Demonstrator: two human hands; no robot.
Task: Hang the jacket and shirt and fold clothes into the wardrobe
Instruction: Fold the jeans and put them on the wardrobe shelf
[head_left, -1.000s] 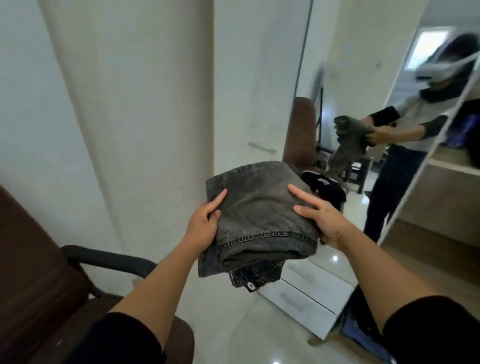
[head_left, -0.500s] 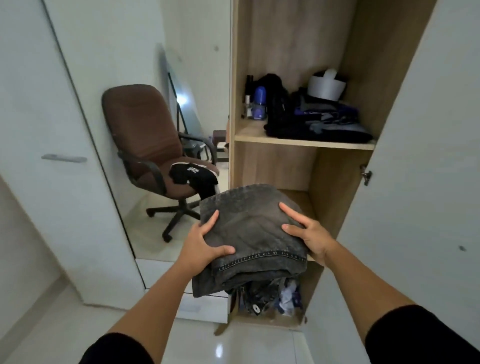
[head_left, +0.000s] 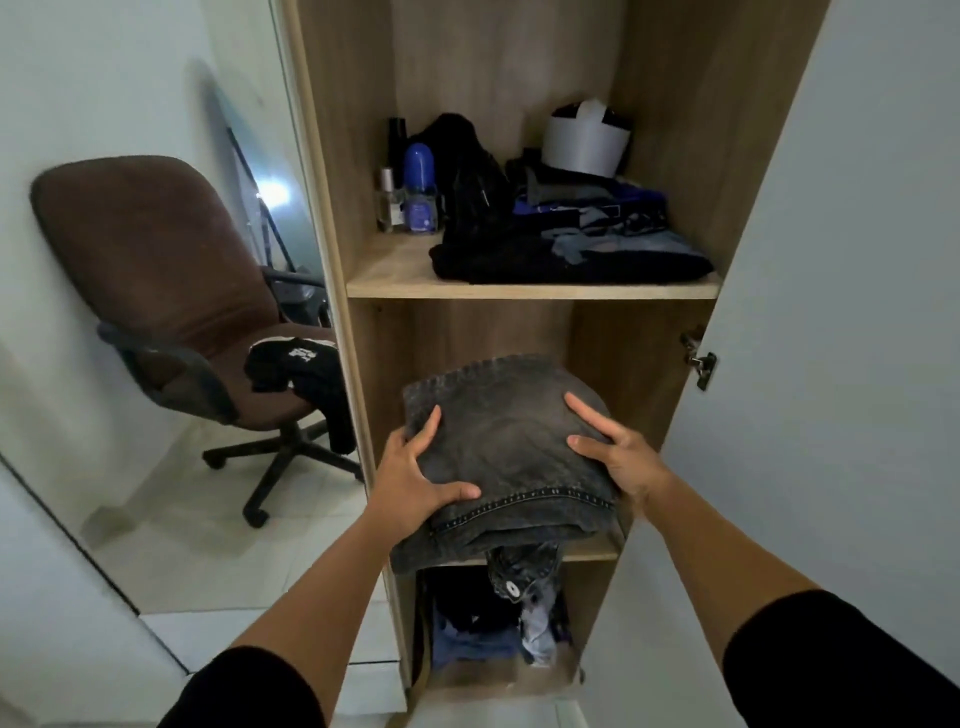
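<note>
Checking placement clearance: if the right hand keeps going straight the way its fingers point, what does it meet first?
Apart from the folded jeans the right hand grips, the way looks free into the middle compartment; the wardrobe's back panel probably comes first, though depth is unclear.

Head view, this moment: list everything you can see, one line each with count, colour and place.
folded jeans: one, washed grey-black, held at the middle shelf opening
wardrobe: one, light wood, open, centre
bottles: about four, blue, clear and dark, upper shelf left
folded clothes: a pile, black and blue, upper shelf
white container: one, upper shelf back right
loose clothes: a heap, dark and blue, bottom compartment
office chair: one, brown, left
black garment: one, on the chair seat
left hand: gripping the jeans
right hand: gripping the jeans
</note>
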